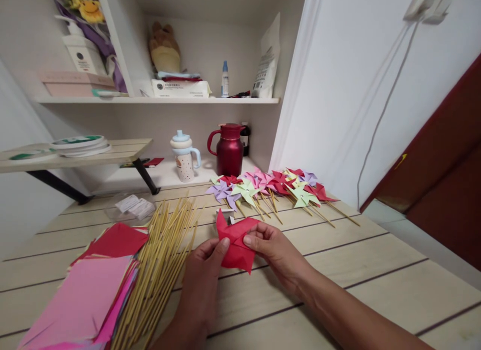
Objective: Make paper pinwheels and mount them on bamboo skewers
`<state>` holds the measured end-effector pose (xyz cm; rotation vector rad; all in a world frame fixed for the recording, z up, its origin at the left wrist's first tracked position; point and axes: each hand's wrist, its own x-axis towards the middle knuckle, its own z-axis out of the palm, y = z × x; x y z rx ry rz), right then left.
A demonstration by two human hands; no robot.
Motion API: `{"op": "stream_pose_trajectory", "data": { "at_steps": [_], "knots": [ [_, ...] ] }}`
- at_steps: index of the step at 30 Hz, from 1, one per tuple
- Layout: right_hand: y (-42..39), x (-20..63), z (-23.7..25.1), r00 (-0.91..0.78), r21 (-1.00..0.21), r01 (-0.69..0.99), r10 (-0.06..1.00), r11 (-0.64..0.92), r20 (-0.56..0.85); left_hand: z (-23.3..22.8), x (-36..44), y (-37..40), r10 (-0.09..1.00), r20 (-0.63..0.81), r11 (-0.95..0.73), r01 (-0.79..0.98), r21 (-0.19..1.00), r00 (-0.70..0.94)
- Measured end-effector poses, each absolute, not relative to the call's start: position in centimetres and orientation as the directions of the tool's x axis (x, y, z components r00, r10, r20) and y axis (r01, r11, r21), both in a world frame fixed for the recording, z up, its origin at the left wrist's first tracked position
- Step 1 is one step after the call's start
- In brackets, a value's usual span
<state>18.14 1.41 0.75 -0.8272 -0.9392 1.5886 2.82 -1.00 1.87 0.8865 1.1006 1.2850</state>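
A red paper pinwheel is held between my two hands above the table, its blades folded in toward the middle. My left hand pinches its left side, thumb on top. On the right side, my right hand grips the paper with its thumb pressed near the centre. Just behind the pinwheel sits a small light-coloured box, partly covered by the paper. To the left of my left hand lies a loose bundle of thin wooden sticks. Beyond it are stacks of pink paper sheets and red paper sheets.
Finished pinwheels on sticks lie at the back right of the slatted table. A clear dish with paper slips is behind the sheets. A raised wooden stand, a cup and a red jug stand at the back.
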Motion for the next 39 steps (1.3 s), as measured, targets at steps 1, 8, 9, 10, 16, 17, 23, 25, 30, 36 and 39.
{"op": "stream_pose_trajectory", "data": {
  "at_steps": [1, 8, 9, 10, 16, 17, 23, 25, 30, 36, 39],
  "knots": [
    [1.4, 18.1, 0.8, -0.188, -0.892, -0.433, 0.981, -0.127, -0.048, 1.9, 2.9, -1.0, 0.991, -0.126, 0.109, -0.275, 0.955, -0.047],
    [1.4, 17.9, 0.8, -0.151, -0.904, -0.413, 0.987, -0.113, -0.054, 1.7, 2.8, -0.9, 0.989, -0.139, 0.122, -0.255, 0.959, -0.047],
    [1.4, 17.9, 0.8, -0.146, -0.904, -0.413, 0.988, -0.108, -0.051, 1.7, 2.8, -0.9, 0.989, -0.139, 0.123, -0.253, 0.960, -0.047],
    [1.4, 17.9, 0.8, -0.139, -0.905, -0.412, 0.989, -0.104, -0.051, 1.7, 2.8, -0.9, 0.989, -0.139, 0.123, -0.250, 0.960, -0.045],
    [1.3, 17.9, 0.7, -0.109, -0.921, -0.380, 0.993, -0.088, -0.050, 1.5, 2.8, -0.9, 0.992, -0.104, 0.089, -0.191, 0.978, -0.070],
    [1.4, 17.9, 0.7, -0.108, -0.924, -0.374, 0.993, -0.083, -0.046, 1.4, 2.8, -0.9, 0.993, -0.095, 0.080, -0.176, 0.981, -0.077],
    [1.4, 17.8, 0.8, -0.097, -0.928, -0.362, 0.994, -0.087, -0.055, 0.8, 2.8, -0.8, 0.995, -0.054, 0.045, -0.104, 0.994, -0.079],
    [1.3, 17.7, 0.9, -0.089, -0.926, -0.367, 0.994, -0.088, -0.059, 0.7, 2.8, -0.8, 0.996, -0.045, 0.037, -0.104, 0.994, -0.074],
    [1.2, 17.6, 1.2, -0.049, -0.923, -0.371, 0.995, -0.098, -0.086, 0.8, 2.9, -0.8, 0.996, -0.041, 0.033, -0.098, 0.995, -0.076],
    [1.3, 17.7, 1.4, -0.008, -0.949, -0.306, 0.997, -0.079, -0.081, 1.1, 3.0, -1.0, 0.998, -0.057, 0.057, -0.164, 0.985, 0.006],
    [1.4, 17.8, 1.4, -0.024, -0.960, -0.273, 0.998, -0.057, -0.053, 1.2, 3.1, -1.1, 0.998, -0.053, 0.061, -0.199, 0.978, 0.043]
  ]
}}
